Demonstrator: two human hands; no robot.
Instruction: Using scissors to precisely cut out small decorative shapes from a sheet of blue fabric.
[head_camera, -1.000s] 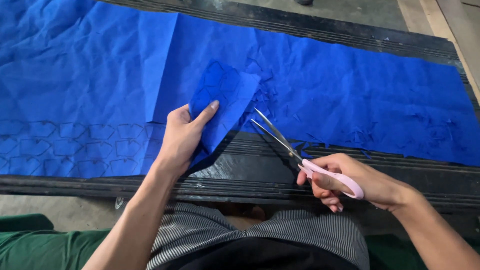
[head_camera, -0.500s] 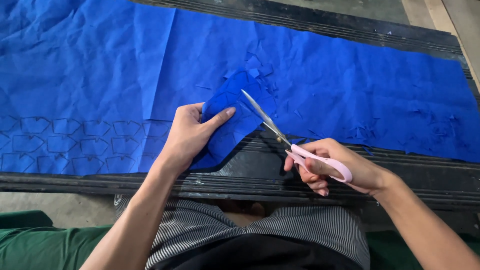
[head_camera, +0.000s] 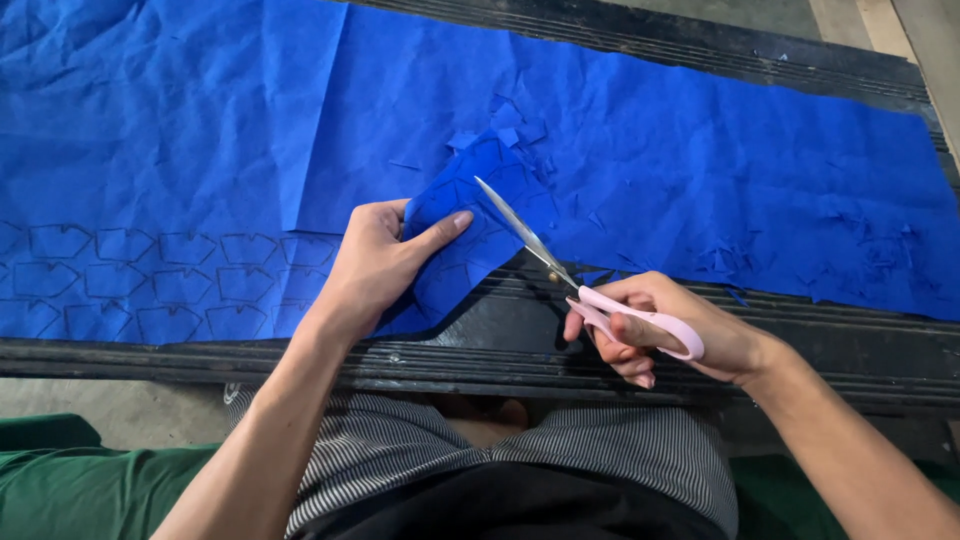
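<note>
Scissors (head_camera: 560, 270), pink-handled in the right hand (head_camera: 680, 335), bite into the blue fabric piece (head_camera: 470, 240) at frame centre, which the left hand (head_camera: 375, 265) pinches above the dark desk (head_camera: 500, 345); taut cloth would likely aid following the outlines.

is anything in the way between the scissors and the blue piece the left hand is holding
Nothing visible does. The scissors in the right hand already have their blades at the edge of the small blue piece, which the left hand pinches clear of the big blue sheet.
</note>
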